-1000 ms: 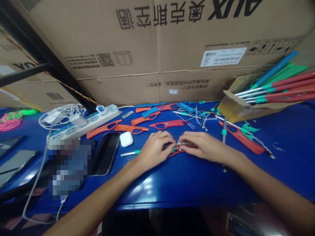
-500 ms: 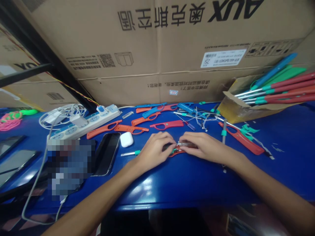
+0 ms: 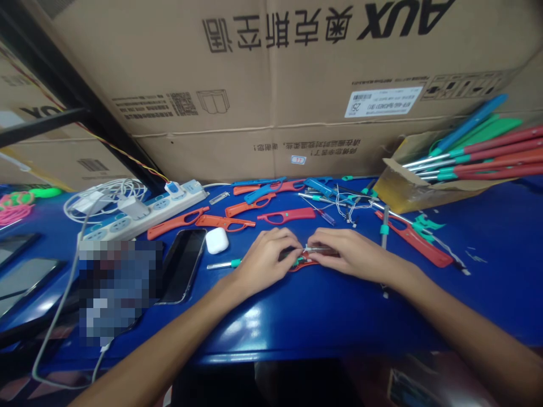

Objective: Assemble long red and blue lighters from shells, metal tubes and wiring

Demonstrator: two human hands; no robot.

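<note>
In the head view, my left hand [image 3: 269, 255] is closed around an opened stick lighter [image 3: 306, 261]. Its orange shell and some green parts show between my hands, and its metal barrel [image 3: 220, 265] sticks out to the left beneath my wrist. My right hand [image 3: 345, 252] pinches a clear plastic lighter tank [image 3: 321, 249] with a pale tip, just above the orange shell. The fingertips of both hands nearly meet at that tip. My fingers hide most of the lighter's inside.
Orange shell halves [image 3: 227, 222], a red shell [image 3: 288, 215], a screwdriver [image 3: 327, 218] and wired parts [image 3: 348, 206] lie behind my hands. Right stands a carton [image 3: 399, 189] of stick lighters. Left are an earbud case [image 3: 217, 241], a phone [image 3: 182, 265] and a power strip [image 3: 148, 212].
The view has shifted very slightly. Both hands keep nearly the same hold and place, with only a tiny movement at the fingertips.
</note>
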